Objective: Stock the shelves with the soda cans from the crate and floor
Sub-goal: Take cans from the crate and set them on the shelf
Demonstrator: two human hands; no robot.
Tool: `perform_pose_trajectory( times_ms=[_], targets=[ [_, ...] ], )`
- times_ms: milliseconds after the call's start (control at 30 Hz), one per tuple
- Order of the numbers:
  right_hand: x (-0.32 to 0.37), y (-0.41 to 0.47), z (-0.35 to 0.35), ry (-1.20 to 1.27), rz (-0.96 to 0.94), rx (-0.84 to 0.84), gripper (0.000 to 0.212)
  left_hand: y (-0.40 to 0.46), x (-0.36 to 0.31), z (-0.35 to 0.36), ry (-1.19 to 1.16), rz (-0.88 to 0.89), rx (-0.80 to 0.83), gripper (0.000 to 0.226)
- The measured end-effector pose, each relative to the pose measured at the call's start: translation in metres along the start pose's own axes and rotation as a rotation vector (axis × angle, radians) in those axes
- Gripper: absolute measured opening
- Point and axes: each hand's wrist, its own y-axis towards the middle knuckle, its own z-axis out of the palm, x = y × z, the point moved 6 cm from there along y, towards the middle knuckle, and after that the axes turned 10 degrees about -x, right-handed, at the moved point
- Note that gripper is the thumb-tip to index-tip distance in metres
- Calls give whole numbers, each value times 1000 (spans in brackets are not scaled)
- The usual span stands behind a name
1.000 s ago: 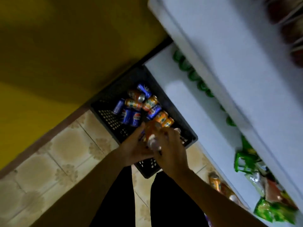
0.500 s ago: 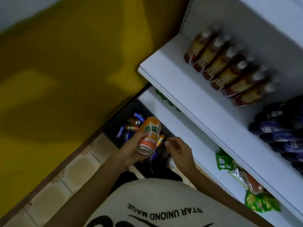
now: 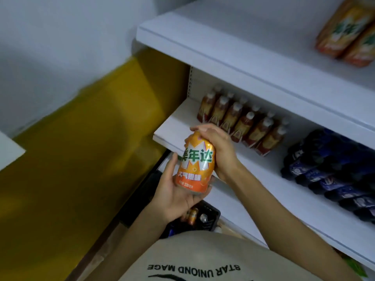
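An orange soda can [image 3: 194,164] with green lettering is held upright in front of the middle white shelf [image 3: 168,134]. My left hand [image 3: 174,195] cups its base from below, fingers curled round it. My right hand [image 3: 218,150] grips its top and right side. The black crate [image 3: 211,217] sits on the floor below my hands, mostly hidden by my arm and shirt, with a couple of cans [image 3: 192,214] showing inside. The upper white shelf [image 3: 233,55] carries orange cans [image 3: 345,29] at the top right.
A row of brown bottles with white caps [image 3: 241,120] stands on the middle shelf, with dark blue bottles [image 3: 332,169] lying to their right. A yellow and white wall [image 3: 81,122] runs along the left. Green packets [image 3: 355,266] sit on the lowest shelf.
The can has risen from crate level up to the middle shelf. My right hand, free before, now grips the can's top. My view has lifted toward the shelves.
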Motion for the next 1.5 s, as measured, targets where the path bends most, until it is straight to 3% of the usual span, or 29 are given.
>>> perform_pose_trajectory(
  times_ms=[100, 200, 300, 400, 533, 633, 767, 1000, 1133, 1267, 1500],
  targets=[
    [55, 3, -5, -68, -227, 3, 31, -2, -6, 18, 59, 67, -36, 73],
    [110, -3, -9, -170, -419, 40, 29, -8, -28, 51, 335, 342, 7, 80],
    [151, -7, -19, -233, -546, 67, 25, -19, -58, 106, 689, 724, 158, 83],
    [189, -9, -33, -308, -633, 64, 22, -21, -69, 165, 881, 863, 325, 79],
    [250, -16, -65, -697, -638, 52, 23, -13, -69, 228, 923, 952, 394, 70],
    [296, -25, -90, -1160, -598, 58, 54, -4, -66, 261, 973, 1007, 383, 64],
    [332, -27, -123, -1449, -458, 76, 73, 14, -51, 310, 1036, 1051, 419, 58],
    [361, 9, -168, -1607, -430, 67, 57, 56, -34, 382, 1094, 1065, 421, 60],
    [356, 56, -186, -1717, -444, 39, 60, 88, -47, 395, 1195, 1151, 235, 66],
    [341, 104, -204, -1668, -372, 67, 68, 123, -57, 397, 1268, 1150, 54, 64],
    [340, 141, -224, -1726, -417, 93, 63, 154, -57, 399, 1360, 1146, -48, 69]
  ],
)
